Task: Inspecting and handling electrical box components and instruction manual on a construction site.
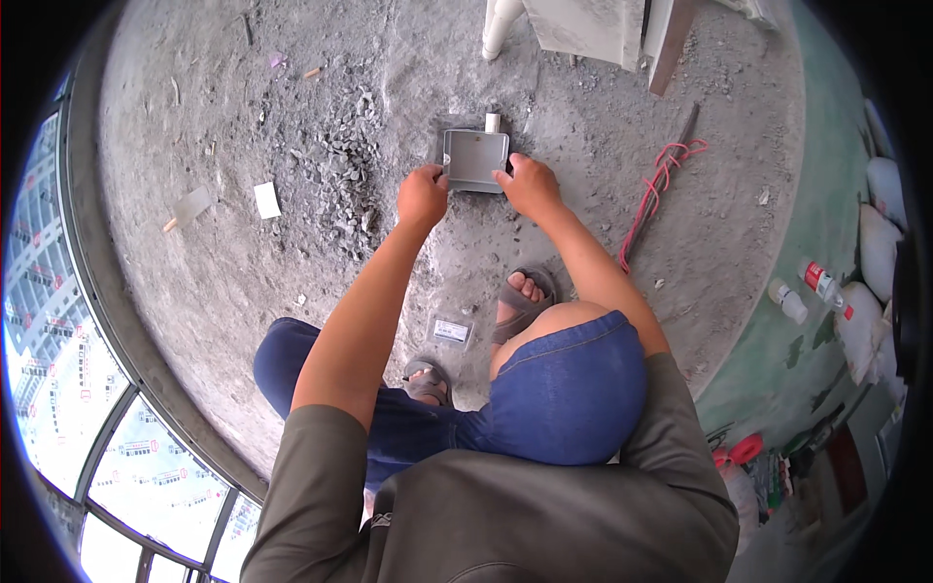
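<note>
Most of the view is filled by a rough grey floor point(603, 126), edged on the right by a green-painted strip point(777, 321). Its lower part is covered by the crouching person's dark top point(544, 505) and blue legwear point(569, 398), with both knees bent. To the left of the work, a broad patch of rubble point(340, 175) is strewn. On the right, a rod is wound with pink cord point(646, 209) and laid slantwise.

Well ahead of the feet, a square, shallow grey box point(475, 158) is held between the two hands, its hollow side turned upward; whether its base is touched by the floor cannot be told. Both forearms are stretched forward and angled inward toward it. By the left hand point(424, 197) it is gripped near its lower left corner, with the fingers curled. By the right hand point(533, 187) it is gripped at its right side, the thumb being laid against the rim and the fingers bent along the outside.

Near the rubble, a white card point(266, 200) is seen. Just beyond the box's far edge, a short white pipe stub point(493, 122) is shown.
</note>
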`<state>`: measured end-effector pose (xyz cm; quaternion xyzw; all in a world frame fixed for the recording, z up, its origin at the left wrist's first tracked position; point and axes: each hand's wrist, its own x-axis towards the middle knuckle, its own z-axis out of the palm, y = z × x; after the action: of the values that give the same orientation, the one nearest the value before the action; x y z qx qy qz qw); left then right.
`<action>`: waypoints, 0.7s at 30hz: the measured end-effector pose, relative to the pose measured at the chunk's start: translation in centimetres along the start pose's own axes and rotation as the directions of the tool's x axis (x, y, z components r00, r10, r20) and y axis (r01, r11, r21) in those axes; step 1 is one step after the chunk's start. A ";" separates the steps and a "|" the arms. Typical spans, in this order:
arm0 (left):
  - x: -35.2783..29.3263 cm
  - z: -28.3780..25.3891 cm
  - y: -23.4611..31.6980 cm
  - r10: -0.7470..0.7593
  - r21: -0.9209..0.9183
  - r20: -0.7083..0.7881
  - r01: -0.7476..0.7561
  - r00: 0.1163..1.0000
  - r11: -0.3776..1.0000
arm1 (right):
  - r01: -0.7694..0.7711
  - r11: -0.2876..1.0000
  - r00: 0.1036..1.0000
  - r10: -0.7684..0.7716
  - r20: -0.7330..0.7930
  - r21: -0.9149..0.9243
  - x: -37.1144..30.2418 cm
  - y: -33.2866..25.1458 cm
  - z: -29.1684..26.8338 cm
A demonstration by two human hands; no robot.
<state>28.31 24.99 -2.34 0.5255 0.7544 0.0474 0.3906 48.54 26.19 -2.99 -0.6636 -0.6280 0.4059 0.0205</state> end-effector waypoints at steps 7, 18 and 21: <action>0.3 -0.4 -1.3 -0.088 -0.208 0.192 0.128 0.977 0.970 | -0.021 0.998 0.997 0.025 -0.070 0.058 -0.3 0.2 0.6; -1.1 -0.7 -1.8 0.005 -0.135 0.163 0.017 0.987 0.991 | -0.004 0.999 1.000 0.004 -0.010 0.051 -0.5 0.5 0.0; -1.7 -1.3 -2.6 0.011 -0.151 0.189 0.018 0.982 0.988 | 0.026 0.999 0.999 -0.025 -0.022 0.035 -0.5 0.3 0.3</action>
<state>25.74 22.83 -1.76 0.4950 0.7088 0.0541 0.4997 48.71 25.55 -3.12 -0.6595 -0.6289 0.4095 0.0439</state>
